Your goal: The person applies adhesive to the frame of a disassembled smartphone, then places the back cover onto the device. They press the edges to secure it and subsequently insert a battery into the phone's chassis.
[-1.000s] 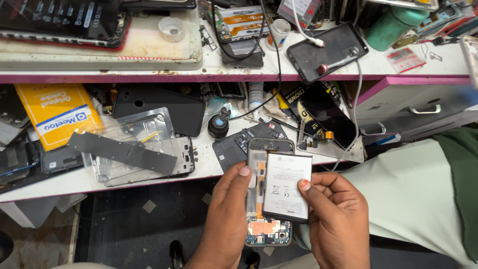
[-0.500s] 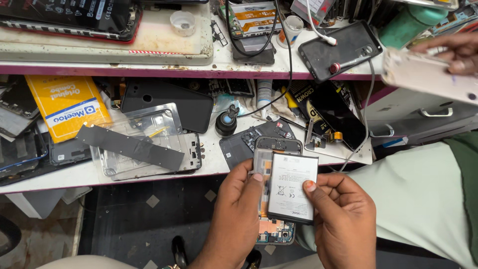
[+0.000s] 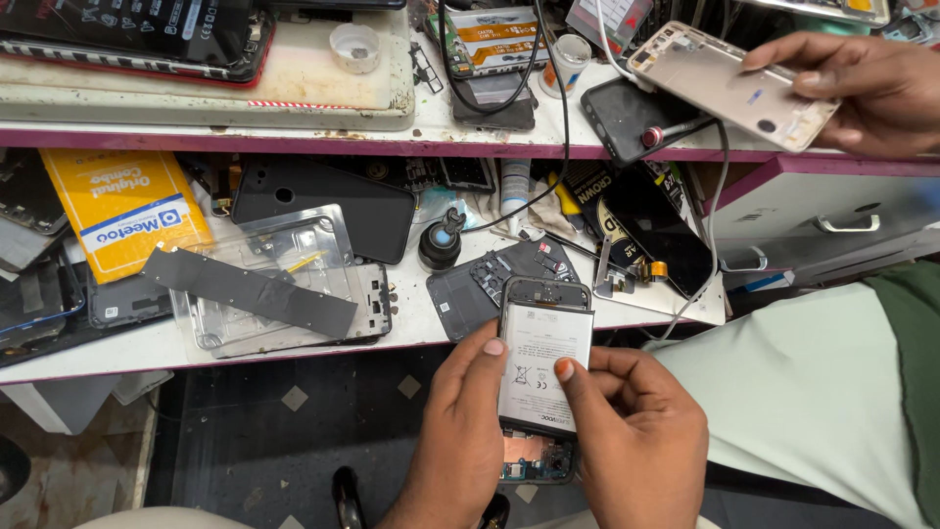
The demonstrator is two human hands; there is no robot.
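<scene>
Cluttered counter [image 3: 431,328] up top, and just below its front edge both hands clamp an opened phone [image 3: 539,456]: left hand [image 3: 465,441] and right hand [image 3: 627,441] curled tight, thumbs pressing the white battery [image 3: 543,367]. Far right, another person's hand [image 3: 867,88] holds a gold back cover [image 3: 729,83].

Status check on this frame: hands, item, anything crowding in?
Left hand and right hand both grip opened phone, white battery on top. Another person's hand holds gold phone back upper right, apart.
</scene>
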